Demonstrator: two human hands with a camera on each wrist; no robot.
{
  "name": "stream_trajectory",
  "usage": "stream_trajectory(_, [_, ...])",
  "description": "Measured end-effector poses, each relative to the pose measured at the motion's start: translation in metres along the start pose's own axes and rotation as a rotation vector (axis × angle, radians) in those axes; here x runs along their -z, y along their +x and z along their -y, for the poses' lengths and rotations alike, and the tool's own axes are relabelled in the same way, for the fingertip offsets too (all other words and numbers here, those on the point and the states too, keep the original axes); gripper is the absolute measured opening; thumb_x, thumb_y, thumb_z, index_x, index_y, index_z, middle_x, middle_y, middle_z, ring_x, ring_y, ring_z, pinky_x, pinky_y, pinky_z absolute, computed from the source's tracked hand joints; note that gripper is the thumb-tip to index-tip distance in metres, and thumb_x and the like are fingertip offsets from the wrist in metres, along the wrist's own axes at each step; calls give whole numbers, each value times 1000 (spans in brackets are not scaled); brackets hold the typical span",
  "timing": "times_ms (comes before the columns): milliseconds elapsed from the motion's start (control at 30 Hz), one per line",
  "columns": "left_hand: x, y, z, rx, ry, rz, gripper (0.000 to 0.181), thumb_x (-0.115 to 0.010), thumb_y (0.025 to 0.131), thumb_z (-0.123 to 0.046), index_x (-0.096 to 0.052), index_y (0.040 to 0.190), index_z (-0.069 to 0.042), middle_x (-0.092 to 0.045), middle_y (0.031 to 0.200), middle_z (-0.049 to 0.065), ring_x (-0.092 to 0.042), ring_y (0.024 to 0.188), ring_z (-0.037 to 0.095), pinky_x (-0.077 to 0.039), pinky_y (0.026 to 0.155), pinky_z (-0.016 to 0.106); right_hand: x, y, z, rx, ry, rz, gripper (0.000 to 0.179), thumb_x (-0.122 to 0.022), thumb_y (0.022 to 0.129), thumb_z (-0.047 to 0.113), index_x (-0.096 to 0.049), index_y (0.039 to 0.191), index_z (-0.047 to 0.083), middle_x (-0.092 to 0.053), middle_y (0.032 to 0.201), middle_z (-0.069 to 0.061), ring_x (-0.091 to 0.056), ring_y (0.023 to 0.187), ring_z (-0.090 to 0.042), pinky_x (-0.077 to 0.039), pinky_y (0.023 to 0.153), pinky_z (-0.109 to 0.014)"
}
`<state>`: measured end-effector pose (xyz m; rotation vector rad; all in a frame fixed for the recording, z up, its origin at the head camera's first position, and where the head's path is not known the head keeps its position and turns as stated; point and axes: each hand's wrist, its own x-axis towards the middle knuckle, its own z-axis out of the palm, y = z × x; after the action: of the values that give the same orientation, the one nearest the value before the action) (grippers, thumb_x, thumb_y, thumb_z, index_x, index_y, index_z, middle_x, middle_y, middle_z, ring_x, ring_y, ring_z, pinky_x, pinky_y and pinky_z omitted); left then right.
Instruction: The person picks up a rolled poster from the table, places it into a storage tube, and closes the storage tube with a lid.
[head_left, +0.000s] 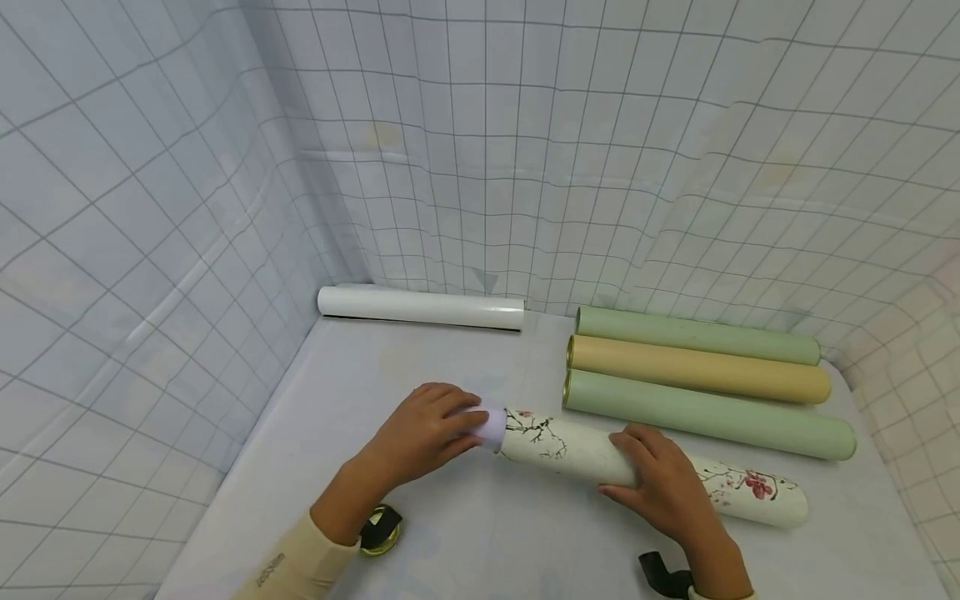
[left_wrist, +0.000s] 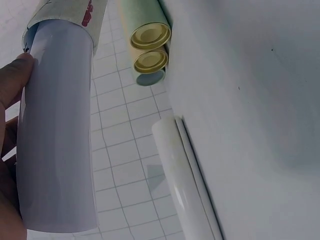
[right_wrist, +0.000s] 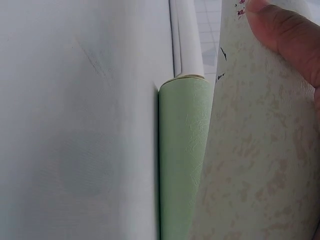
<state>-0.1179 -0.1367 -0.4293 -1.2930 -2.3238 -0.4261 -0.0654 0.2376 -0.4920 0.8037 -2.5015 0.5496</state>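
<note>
In the head view a cream tube printed with dark branches and red blossoms lies slanted across the middle. My right hand grips it from above, thumb on the near side. A pale lilac roll of paper sticks out of the tube's left end. Around that roll my left hand curls its fingers. The left wrist view shows the roll with its upper end inside the tube's mouth. In the right wrist view my thumb presses on the tube.
Right of centre lie a green tube, a yellow tube and another green tube, side by side. A glossy white roll lies along the back wall. By my left wrist is a round gold lid. Checked cloth walls surround the table.
</note>
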Motion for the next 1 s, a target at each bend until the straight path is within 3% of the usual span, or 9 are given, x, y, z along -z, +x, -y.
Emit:
stream_trajectory(433, [-3, 8, -6, -28, -8, 9, 29, -84, 82, -27, -74, 107, -16, -68, 113, 3, -62, 105, 22, -52, 90, 38, 1, 0, 1, -2, 5, 10, 76, -95, 57, 38, -64, 119, 7, -61, 115, -10, -61, 101, -28, -53, 78, -49])
stream_trajectory(667, [-1, 8, -4, -52, -28, -29, 28, -83, 82, -27, -74, 104, -13, -67, 115, 4, -62, 107, 21, -50, 93, 38, 0, 0, 1, -6, 1, 5, 77, -96, 56, 38, -64, 119, 7, -61, 115, -11, -62, 101, -28, -53, 78, -48])
stream_trajectory(1000, [14, -3, 6, 25, -40, -15, 43, -88, 76, -32, -71, 110, -13, -64, 121, 6, -60, 110, 24, -49, 95, 43, -1, 0, 2, -10, -5, -7, 80, -97, 51, 35, -64, 118, 7, -61, 115, -10, -62, 100, -27, -53, 77, -48])
